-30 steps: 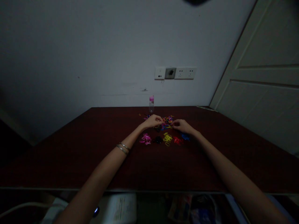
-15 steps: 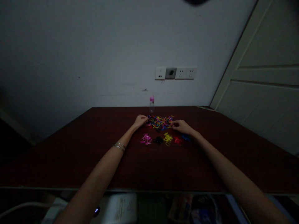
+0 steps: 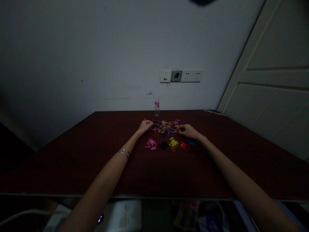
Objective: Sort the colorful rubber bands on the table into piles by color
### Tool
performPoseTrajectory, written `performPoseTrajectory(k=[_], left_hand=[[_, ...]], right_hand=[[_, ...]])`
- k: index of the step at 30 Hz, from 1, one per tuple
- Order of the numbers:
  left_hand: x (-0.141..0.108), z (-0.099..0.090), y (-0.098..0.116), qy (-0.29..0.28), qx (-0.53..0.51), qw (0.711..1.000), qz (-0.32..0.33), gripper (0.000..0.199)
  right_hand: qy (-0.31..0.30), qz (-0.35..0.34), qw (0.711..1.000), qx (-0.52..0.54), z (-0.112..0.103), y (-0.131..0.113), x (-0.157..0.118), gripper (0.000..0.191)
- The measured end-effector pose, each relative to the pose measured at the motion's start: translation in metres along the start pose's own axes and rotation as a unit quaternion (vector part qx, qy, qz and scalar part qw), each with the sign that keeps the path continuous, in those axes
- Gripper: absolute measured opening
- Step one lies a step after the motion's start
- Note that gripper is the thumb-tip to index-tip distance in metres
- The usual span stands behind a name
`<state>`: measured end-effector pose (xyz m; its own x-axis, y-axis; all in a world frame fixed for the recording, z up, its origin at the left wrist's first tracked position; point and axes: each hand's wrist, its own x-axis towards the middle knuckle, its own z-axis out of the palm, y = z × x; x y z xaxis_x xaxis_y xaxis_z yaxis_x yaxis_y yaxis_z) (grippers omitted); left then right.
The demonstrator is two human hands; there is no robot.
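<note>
A mixed heap of small coloured rubber bands [image 3: 165, 127] lies on the dark red table. At its left edge my left hand [image 3: 145, 125] has thumb and fingers pinched together; whatever is between them is too small to make out. My right hand [image 3: 185, 130] touches the heap's right edge, fingers curled toward the thumb, and I cannot see what they hold. Nearer to me is a row of small single-colour piles: pink bands [image 3: 151, 144], black bands [image 3: 163, 145], yellow bands [image 3: 173, 143], red bands [image 3: 183, 145] and blue bands [image 3: 192, 142], the blue ones beside my right wrist.
Behind the heap stands a clear bottle with a pink cap [image 3: 156, 108], near the wall. Wall sockets [image 3: 191, 76] sit above the table [image 3: 84, 145]. Below its front edge, an open space holds a white box [image 3: 127, 216] and other items. A pale door [image 3: 272, 74] is at right.
My left hand has shifted very slightly at the heap's left edge. My right hand and the sorted piles look the same.
</note>
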<state>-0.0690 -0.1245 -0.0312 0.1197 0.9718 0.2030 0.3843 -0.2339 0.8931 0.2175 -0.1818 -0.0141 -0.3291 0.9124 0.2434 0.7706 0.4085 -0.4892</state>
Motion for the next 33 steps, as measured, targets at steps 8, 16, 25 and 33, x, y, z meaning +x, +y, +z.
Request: performPoseTrajectory(k=[8,16,25,33], left_hand=[[-0.001,0.000,-0.001,-0.006,0.015,1.000,0.017,0.020],[-0.004,0.000,0.001,0.000,0.015,1.000,0.013,0.021],[-0.009,0.001,0.004,-0.014,-0.004,1.000,0.023,0.018],[-0.013,0.002,0.026,-0.044,0.008,0.997,0.055,0.025]], right_hand=[[-0.001,-0.009,1.000,0.009,-0.002,0.004,0.000,0.027],[0.034,0.006,0.999,0.002,-0.003,0.015,0.003,0.028],[-0.044,0.007,0.985,0.167,-0.008,-0.012,0.001,0.026],[-0.223,-0.005,0.946,0.236,-0.016,-0.030,-0.007,0.032]])
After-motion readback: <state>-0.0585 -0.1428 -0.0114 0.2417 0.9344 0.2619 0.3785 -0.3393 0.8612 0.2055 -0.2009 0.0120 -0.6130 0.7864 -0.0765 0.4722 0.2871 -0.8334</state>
